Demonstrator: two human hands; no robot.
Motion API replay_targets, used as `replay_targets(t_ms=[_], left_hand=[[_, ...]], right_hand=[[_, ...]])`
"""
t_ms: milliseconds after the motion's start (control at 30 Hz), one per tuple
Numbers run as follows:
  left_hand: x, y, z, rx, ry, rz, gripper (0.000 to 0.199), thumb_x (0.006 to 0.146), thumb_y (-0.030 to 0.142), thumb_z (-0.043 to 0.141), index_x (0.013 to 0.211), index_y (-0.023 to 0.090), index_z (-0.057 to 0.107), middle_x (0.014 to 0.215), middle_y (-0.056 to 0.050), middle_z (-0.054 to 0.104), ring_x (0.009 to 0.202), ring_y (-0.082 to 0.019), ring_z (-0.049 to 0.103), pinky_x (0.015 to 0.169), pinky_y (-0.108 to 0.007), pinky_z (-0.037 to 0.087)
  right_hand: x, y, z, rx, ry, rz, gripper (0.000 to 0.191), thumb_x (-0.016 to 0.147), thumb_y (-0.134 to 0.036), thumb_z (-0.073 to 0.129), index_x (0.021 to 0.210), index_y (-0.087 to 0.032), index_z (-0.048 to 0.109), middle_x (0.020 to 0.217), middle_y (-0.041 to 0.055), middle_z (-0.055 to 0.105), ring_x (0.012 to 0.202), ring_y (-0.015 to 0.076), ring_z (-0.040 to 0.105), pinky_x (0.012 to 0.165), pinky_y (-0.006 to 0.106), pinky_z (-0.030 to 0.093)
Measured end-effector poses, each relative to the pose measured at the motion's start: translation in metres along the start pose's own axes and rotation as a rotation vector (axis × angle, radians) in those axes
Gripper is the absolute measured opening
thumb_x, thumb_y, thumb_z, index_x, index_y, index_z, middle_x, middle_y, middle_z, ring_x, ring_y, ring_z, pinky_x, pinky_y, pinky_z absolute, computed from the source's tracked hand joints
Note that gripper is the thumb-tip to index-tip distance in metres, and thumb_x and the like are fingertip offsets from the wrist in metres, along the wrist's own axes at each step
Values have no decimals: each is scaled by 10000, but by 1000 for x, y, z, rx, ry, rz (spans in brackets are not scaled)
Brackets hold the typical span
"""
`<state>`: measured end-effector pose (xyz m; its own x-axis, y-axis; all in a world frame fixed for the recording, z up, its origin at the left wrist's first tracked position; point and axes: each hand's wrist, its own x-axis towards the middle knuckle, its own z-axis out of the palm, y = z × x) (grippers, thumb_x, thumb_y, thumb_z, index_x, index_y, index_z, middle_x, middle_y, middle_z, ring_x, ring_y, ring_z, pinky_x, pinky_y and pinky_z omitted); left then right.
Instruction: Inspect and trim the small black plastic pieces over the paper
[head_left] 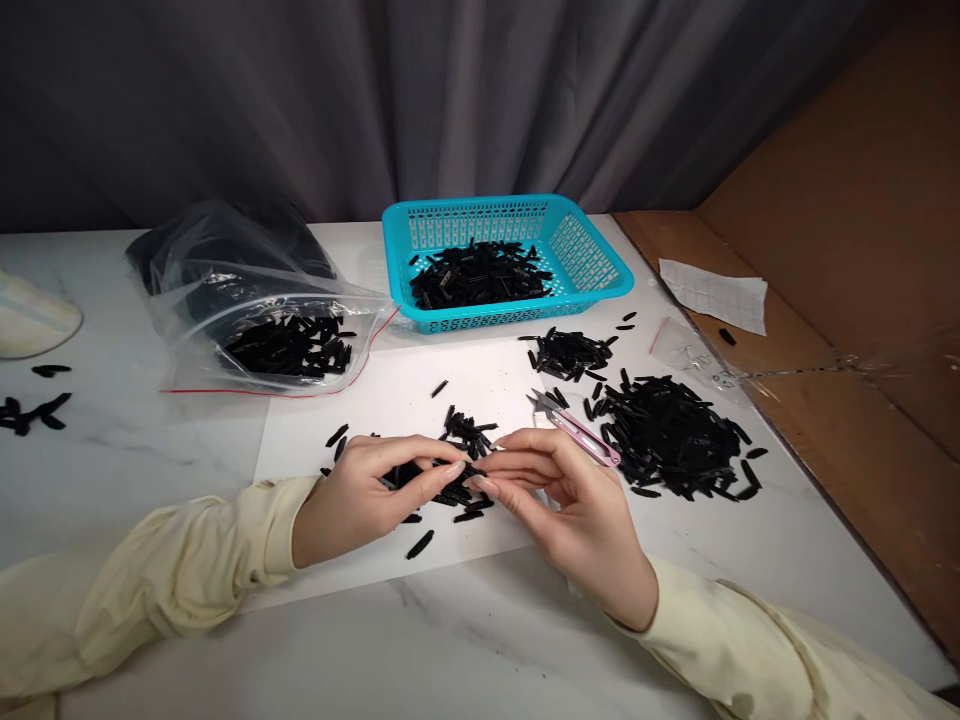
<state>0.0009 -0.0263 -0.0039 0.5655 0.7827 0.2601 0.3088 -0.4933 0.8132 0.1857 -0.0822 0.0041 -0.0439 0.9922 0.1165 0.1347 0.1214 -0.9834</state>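
Note:
My left hand (379, 490) and my right hand (566, 500) meet fingertip to fingertip over a white sheet (322, 575). Between them they pinch a small, slim black piece (474, 470), mostly covered by the fingers. Under and behind my hands lies a loose pile of similar black pieces (466, 432), and a single piece (420, 545) rests in front of it. Pink-handled thread snips (576, 430) lie just behind my right hand, blades pointing away to the left. What the black pieces are made of, I cannot tell.
A turquoise basket (510, 318) with black pieces stands at the back. Left of it, an open zip bag (195, 340) holds more. At right lie a large pile (675, 435), a smaller pile (570, 353), a small clear bag (686, 350) and a paper slip (716, 292) on cardboard.

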Motion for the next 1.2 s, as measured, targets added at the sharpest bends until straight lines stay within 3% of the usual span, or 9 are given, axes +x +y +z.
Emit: replay_targets(t_ms=[367,633,800,1200], left_hand=[[-3,2,0,8,7,59,157,789,127,595,927,175,653,607,38,634,486,-53,544,531,-140,464],[-2,3,1,24,-36,-27,188,798,184,596,977,179,653,579,46,623,484,-61,545,537,-150,463],[-1,5,1,27,-22,-23,123,794,171,599,897,175,666,670,19,682,501,-63,564,529,-148,470],[-1,5,2,16,44,134,151,771,95,601,902,161,637,751,-18,713,529,-73,609,564,-154,507]], right_hand=[[-2,2,2,17,31,-11,249,803,-112,614,1003,-212,502,877,16,663,774,123,664,741,240,578],[-3,3,2,-49,32,-58,240,815,-99,591,1012,-206,505,877,20,655,798,131,661,753,254,581],[-4,4,2,-115,14,-121,255,826,-87,568,1041,-206,500,886,33,658,795,138,658,750,277,585],[1,3,0,137,-76,129,270,812,-189,616,1039,-225,476,948,33,691,877,158,669,792,288,576]])
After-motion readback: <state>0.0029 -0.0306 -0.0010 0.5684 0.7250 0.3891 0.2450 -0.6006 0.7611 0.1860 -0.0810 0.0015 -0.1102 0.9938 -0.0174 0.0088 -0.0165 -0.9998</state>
